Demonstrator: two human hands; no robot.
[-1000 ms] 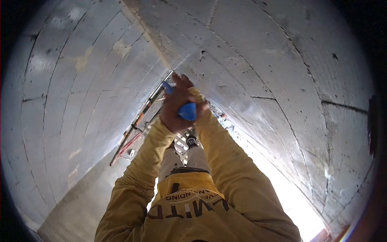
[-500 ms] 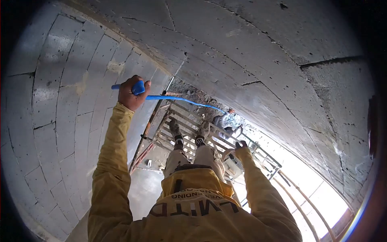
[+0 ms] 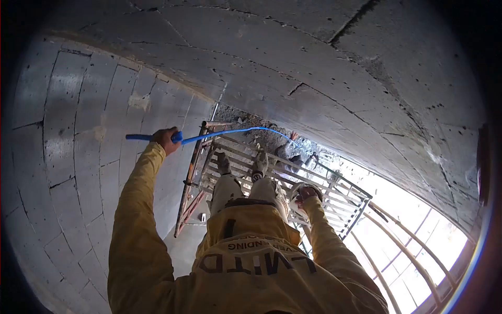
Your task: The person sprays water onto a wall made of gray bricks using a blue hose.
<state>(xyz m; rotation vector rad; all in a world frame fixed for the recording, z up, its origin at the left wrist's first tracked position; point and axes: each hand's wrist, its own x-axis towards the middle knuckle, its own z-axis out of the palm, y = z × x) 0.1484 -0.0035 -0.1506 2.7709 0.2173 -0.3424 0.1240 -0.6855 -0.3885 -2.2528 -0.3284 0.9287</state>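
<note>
My left hand (image 3: 166,141) is closed around a blue flexible pipe (image 3: 222,132) in front of the grey block wall. A short end sticks out to the left of my fist, and the rest arcs down to the right towards a person below. Lower and to the right, my right hand (image 3: 305,194) is bent beside my thigh. Its fingers curl at a pale rounded thing, whose kind I cannot make out. Both sleeves are yellow.
My feet stand on a slatted scaffold platform (image 3: 243,159). Below its far edge a person (image 3: 286,152) reaches a hand up by the pipe's far end. Block walls (image 3: 83,115) rise close by; poles (image 3: 413,256) stand at the bright right side.
My left hand has lowered slightly, and more pipe shows to its left. The pipe now arches higher in the middle. My right hand has drawn in slightly towards my leg. The view has shifted.
</note>
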